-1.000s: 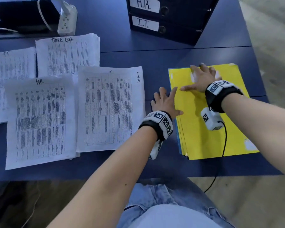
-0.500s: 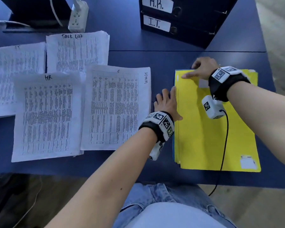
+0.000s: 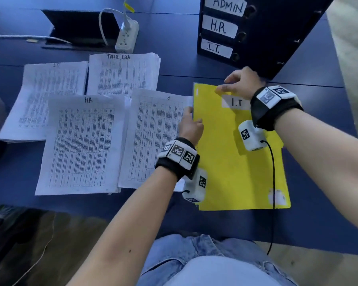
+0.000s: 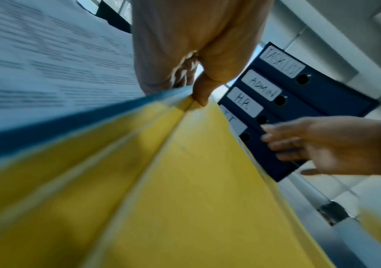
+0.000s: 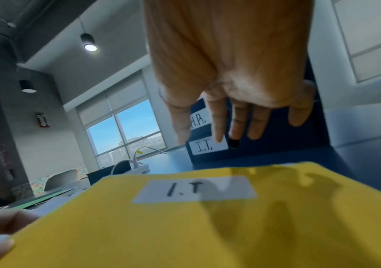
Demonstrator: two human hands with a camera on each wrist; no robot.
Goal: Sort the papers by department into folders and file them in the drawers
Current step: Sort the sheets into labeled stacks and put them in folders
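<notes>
A stack of yellow folders (image 3: 232,172) lies on the blue table, and the top one carries a white "I.T" label (image 3: 237,102). My left hand (image 3: 191,122) pinches the top folder's left edge, thumb (image 4: 201,98) on top, and lifts it off the folders (image 4: 93,181) below. My right hand (image 3: 238,83) hovers over the folder's far edge with loose fingers (image 5: 256,125) and holds nothing. Left of the folders lie paper stacks marked IT (image 3: 50,96), Task List (image 3: 122,73) and HR (image 3: 81,141), plus one more (image 3: 153,137). A dark drawer unit (image 3: 267,48) labelled ADMIN, H.R., I.T. stands behind.
A white power strip (image 3: 126,38) and a dark propped-up panel (image 3: 81,27) sit at the back left. A black cable (image 3: 273,182) hangs from my right wrist camera across the folder. The table's near edge (image 3: 298,244) runs just above my lap.
My left hand went from lying flat beside the stack to pinching the top folder's left edge. My right hand slid to the far edge and rose off the folder, uncovering the I.T label.
</notes>
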